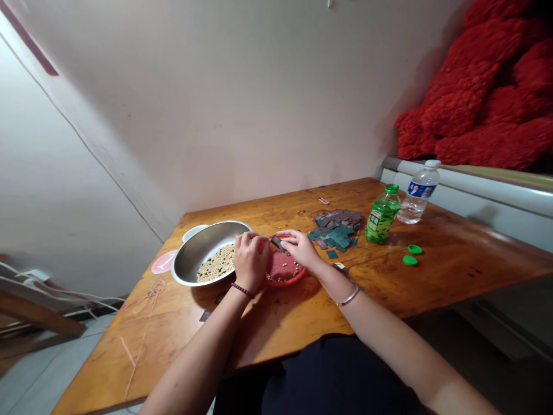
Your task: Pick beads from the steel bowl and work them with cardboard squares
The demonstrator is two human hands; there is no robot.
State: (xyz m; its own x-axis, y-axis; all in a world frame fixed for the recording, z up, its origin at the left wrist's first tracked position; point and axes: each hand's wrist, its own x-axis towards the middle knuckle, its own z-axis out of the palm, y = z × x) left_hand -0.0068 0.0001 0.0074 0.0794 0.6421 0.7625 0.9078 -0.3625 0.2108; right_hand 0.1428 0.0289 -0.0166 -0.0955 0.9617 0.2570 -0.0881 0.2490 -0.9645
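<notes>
Both hands meet above a shallow red basket (283, 268) that holds several small pale beads. Between my fingers is a small dark piece of material (276, 243), folded or curled. My right hand (299, 246) pinches it from the right. My left hand (250, 256) is at its left side, fingers bent together; whatever those fingertips grip is too small to make out. Left of the basket a large steel bowl (184, 259) holds many pale beads mixed with dark ones (218, 264), and my left hand covers part of its right rim.
A pile of dark green and brown pieces (337, 227) lies right of the basket. Beyond stand a green bottle (382, 216) and a clear water bottle (419, 193), with green caps (410, 260) nearby. Tangled thread (153, 291) and a pink disc (163, 263) lie on the left.
</notes>
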